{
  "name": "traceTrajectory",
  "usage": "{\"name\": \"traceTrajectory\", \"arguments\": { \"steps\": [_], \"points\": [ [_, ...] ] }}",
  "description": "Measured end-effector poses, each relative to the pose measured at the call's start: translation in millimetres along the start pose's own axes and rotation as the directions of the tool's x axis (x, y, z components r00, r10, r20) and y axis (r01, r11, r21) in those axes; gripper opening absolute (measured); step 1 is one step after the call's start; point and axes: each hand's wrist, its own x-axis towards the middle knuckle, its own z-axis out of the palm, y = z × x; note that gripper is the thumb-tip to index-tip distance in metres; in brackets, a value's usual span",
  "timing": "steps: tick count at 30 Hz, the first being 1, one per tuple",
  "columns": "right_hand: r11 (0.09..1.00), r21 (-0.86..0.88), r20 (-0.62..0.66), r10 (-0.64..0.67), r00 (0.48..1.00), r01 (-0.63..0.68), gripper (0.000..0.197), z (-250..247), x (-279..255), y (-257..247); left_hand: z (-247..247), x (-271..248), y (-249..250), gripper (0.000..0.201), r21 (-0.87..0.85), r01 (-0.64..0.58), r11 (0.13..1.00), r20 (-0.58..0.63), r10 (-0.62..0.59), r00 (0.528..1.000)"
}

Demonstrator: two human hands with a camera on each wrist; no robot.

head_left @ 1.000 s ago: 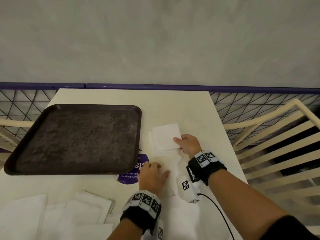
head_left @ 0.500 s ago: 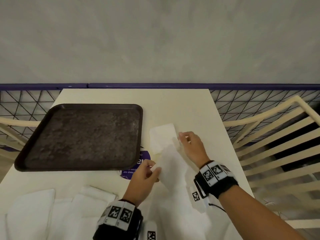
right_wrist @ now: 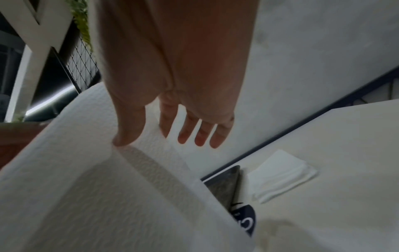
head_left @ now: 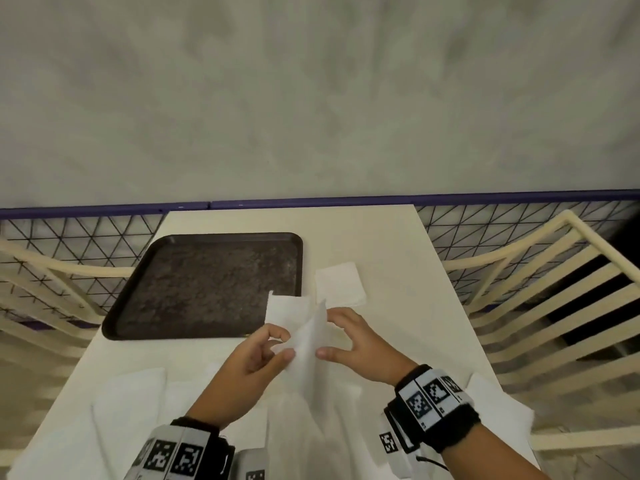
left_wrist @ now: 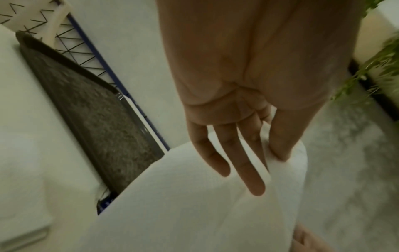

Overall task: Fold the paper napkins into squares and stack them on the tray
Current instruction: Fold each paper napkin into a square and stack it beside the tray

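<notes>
Both hands are up off the surface (head_left: 388, 258) with one white paper napkin (head_left: 304, 337) between them. The left hand (head_left: 256, 358) has a grip on it with thumb and forefinger pinched together on the sheet's left side; from the left wrist view the thumb presses into the paper while the other fingers (left_wrist: 241, 156) hang long and loose in front of it. The right hand (head_left: 360, 344) takes the sheet's right edge: its thumb tip (right_wrist: 123, 139) sits on the paper's rim and the forefinger goes behind the sheet, with the remaining three fingers spread and free. The napkin stands partly opened, one flap leaning out over the near right corner of the tray (head_left: 145, 299), the rest trailing down toward the person.

Just beyond the right hand, a folded napkin square (head_left: 341, 285) lies flat on the surface, beside the tray's right edge and not on it. The tray is dark brown, speckled, and sits toward the far left of the surface. A purple round sticker (right_wrist: 244, 220) shows on the surface by the tray's near corner. More unfolded napkins (head_left: 131, 403) lie spread along the near edge, on both sides of the arms. Cream slatted chairs (head_left: 540, 306) stand at either side, and a wire mesh fence with a purple rail (head_left: 485, 199) runs behind.
</notes>
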Motion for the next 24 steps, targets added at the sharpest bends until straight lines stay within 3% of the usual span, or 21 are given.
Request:
{"name": "traceTrajectory", "arguments": {
  "steps": [3, 6, 8, 11, 12, 14, 16, 18, 24],
  "points": [
    [0.995, 0.101, -0.028, -0.011, 1.0, 0.014, 0.016, 9.8, -10.4, -22.4, -8.0, -21.2, 13.5, 0.028, -0.015, -0.061, 0.998, -0.005, 0.061, 0.998],
    [0.957, 0.289, -0.032, -0.022, 0.999, 0.03, 0.02, 22.3, -26.8, -38.3, -14.7, -41.1, 21.7, 0.019, -0.013, -0.113, 0.994, -0.104, 0.111, 0.988],
    [0.914, 0.404, -0.048, -0.024, 0.999, 0.041, 0.01, 31.7, -38.9, -42.0, -18.2, -52.1, 19.6, 0.022, -0.046, -0.113, 0.993, -0.195, 0.102, 0.976],
    [0.829, 0.56, -0.044, 0.013, 0.999, 0.014, 0.026, 44.3, -54.2, -46.2, -20.1, -65.8, 3.7, 0.064, -0.11, -0.06, 0.992, -0.224, 0.034, 0.974],
    [0.801, 0.598, -0.025, 0.028, 0.999, -0.008, 0.03, 47.9, -57.9, -47.3, -18.0, -69.7, -1.6, 0.08, -0.128, -0.018, 0.992, -0.183, -0.005, 0.983],
    [0.753, 0.656, 0.014, 0.062, 0.998, -0.056, 0.034, 55.6, -62.9, -45.6, -10.8, -75.4, -9.5, 0.089, -0.176, 0.078, 0.981, -0.048, -0.088, 0.995],
    [0.73, 0.677, 0.009, 0.117, 0.993, -0.092, 0.032, 62.2, -65.2, -43.2, -4.3, -76.4, -14.6, 0.075, -0.202, 0.172, 0.964, 0.08, -0.159, 0.984],
    [0.726, 0.679, -0.036, 0.181, 0.983, -0.109, 0.027, 66.6, -64.5, -36.9, -1.7, -75.3, -19.7, 0.05, -0.198, 0.206, 0.958, 0.124, -0.184, 0.975],
    [0.742, 0.655, -0.158, 0.318, 0.935, -0.141, 0.013, 77.7, -63.2, -17.5, -4.8, -68.0, -46.4, 0.022, -0.2, 0.27, 0.942, -0.037, -0.282, 0.959]
  ]
}}
